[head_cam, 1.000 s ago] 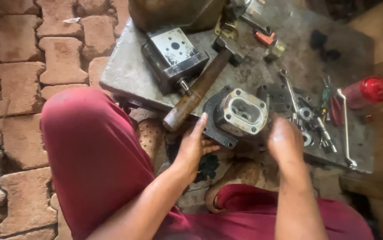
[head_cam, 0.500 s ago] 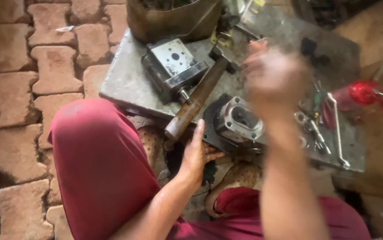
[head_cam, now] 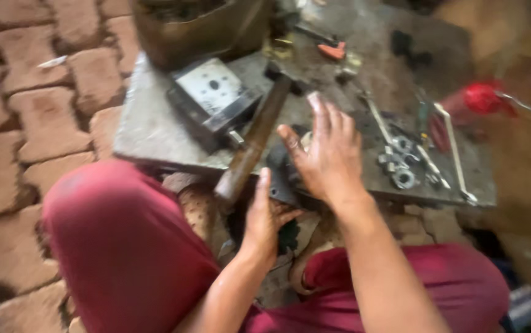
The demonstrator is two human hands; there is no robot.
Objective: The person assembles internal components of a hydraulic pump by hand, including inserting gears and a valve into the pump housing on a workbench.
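A dark metal housing [head_cam: 284, 176] is seen lying at the near edge of the desk [head_cam: 154, 132], largely covered, beside a wooden-handled hammer [head_cam: 253, 145].

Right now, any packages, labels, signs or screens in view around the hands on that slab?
None that can be made out: the grey slab holds only metal parts and tools, and the picture is blurred.
Nearest to a container: a red object, far right edge, too blurred to tell.

On the grey metal slab [head_cam: 148, 132] lies a hammer [head_cam: 254, 143] with a wooden handle, just beside a square metal block [head_cam: 213, 98]. Near the right edge there are several nuts [head_cam: 399, 165] and a long wrench [head_cam: 455, 154]. A red object [head_cam: 481, 98] is blurred. Brick paving [head_cam: 25, 117] is on the left.
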